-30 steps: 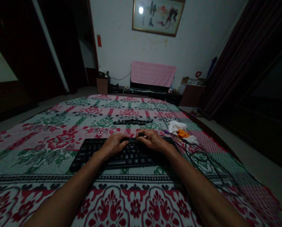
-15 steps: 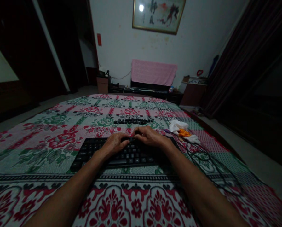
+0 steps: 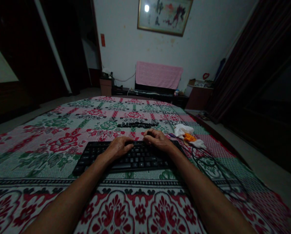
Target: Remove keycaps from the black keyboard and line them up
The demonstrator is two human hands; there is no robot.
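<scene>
A black keyboard (image 3: 135,159) lies on a floral bedspread (image 3: 62,143) in front of me. My left hand (image 3: 117,148) rests on its middle keys, fingers curled down onto the upper rows. My right hand (image 3: 157,140) sits at the keyboard's far edge, with its fingertips pinched together over the top row; what they pinch is too small and dark to make out. A short row of loose black keycaps (image 3: 137,124) lies on the bedspread just beyond the keyboard.
A white and orange cloth bundle (image 3: 188,136) lies right of the keyboard, with a black cable (image 3: 208,165) looping toward the bed's right edge. Past the bed stand a low cabinet with a pink cloth (image 3: 158,74) and a framed picture (image 3: 163,16).
My right hand has shifted a little to the right and farther along the keyboard's top edge. My left hand has hardly moved.
</scene>
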